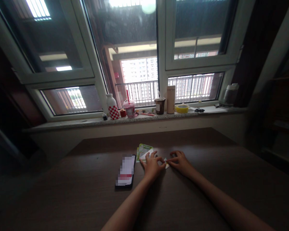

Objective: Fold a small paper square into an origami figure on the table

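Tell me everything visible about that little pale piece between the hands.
The little pale piece is pointed, whitish with yellow-orange marks, and looks thin, perhaps paper. The left hand and right hand pinch at it from either side, over the brown table; whether it rests there is unclear. Finer details are too small to tell.

- Dim room, daylight entering through the window (162, 48) ahead.
- Buildings (141, 69) outside washed out white.
- Faint sheen on the surface (86, 179).
- Stretched, murky edges.
- Phone screen (127, 166) pixelated.
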Action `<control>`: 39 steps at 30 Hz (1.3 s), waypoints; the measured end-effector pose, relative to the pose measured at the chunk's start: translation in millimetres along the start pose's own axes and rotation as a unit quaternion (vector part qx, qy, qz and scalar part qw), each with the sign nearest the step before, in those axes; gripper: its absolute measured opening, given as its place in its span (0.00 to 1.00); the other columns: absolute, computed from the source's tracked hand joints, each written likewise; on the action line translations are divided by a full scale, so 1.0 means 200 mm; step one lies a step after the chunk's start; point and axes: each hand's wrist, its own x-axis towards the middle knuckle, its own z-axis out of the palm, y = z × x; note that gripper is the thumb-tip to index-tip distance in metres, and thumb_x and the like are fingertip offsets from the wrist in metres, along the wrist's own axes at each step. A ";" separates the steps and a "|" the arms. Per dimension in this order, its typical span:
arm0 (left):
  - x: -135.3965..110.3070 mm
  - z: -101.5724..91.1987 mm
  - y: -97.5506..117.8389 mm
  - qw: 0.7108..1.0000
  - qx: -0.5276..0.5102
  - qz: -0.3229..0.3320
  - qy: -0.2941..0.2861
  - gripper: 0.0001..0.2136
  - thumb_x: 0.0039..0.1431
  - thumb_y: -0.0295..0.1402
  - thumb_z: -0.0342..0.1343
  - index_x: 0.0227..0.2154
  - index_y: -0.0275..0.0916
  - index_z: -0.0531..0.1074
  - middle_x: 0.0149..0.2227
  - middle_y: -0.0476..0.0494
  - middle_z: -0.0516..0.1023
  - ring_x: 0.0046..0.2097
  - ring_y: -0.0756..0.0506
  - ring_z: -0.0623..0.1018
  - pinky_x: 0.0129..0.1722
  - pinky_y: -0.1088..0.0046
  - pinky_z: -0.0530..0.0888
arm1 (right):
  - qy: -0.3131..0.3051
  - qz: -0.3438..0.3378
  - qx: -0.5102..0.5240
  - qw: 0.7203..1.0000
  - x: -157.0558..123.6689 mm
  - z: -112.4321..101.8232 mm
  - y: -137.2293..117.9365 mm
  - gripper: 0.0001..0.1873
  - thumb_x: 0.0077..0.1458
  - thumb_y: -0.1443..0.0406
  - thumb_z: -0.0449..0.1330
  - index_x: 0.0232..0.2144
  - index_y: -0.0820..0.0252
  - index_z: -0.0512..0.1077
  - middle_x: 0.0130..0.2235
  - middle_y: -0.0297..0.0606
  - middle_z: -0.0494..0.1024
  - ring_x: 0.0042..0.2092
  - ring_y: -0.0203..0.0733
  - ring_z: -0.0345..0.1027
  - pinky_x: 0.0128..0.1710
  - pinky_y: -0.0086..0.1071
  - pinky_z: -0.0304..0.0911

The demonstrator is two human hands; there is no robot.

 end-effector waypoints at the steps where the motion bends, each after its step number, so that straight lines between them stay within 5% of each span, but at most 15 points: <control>1: 0.00 0.00 0.00 1.000 0.002 0.000 -0.002 0.06 0.51 0.43 0.61 0.32 0.53 0.79 0.62 0.55 0.64 0.66 0.33 0.51 0.60 0.35 0.34 | -0.001 0.001 -0.003 1.000 0.00 0.00 0.00 0.09 0.54 0.59 0.62 0.37 0.45 0.80 0.50 0.43 0.70 0.55 0.51 0.56 0.59 0.45 0.53; 16: 0.01 0.01 -0.01 1.000 0.005 0.001 -0.001 0.07 0.51 0.43 0.61 0.32 0.52 0.79 0.62 0.54 0.64 0.66 0.33 0.51 0.60 0.35 0.34 | 0.002 0.006 0.008 1.000 0.00 0.01 0.03 0.11 0.56 0.59 0.60 0.42 0.46 0.79 0.53 0.43 0.68 0.57 0.51 0.56 0.60 0.46 0.52; 29: 0.00 0.00 0.00 1.000 0.014 0.000 -0.004 0.07 0.52 0.44 0.61 0.33 0.53 0.79 0.62 0.53 0.64 0.66 0.34 0.51 0.60 0.35 0.34 | -0.007 -0.029 0.050 0.998 -0.01 -0.02 0.02 0.06 0.51 0.61 0.64 0.32 0.49 0.81 0.51 0.40 0.72 0.56 0.49 0.57 0.59 0.44 0.53; 39: 0.01 0.00 -0.01 1.000 0.018 0.004 -0.010 0.06 0.51 0.44 0.61 0.32 0.54 0.78 0.62 0.54 0.64 0.66 0.33 0.52 0.59 0.34 0.36 | 0.005 -0.018 -0.004 1.000 0.00 -0.01 0.01 0.08 0.53 0.61 0.63 0.35 0.46 0.81 0.49 0.42 0.71 0.54 0.51 0.57 0.58 0.45 0.53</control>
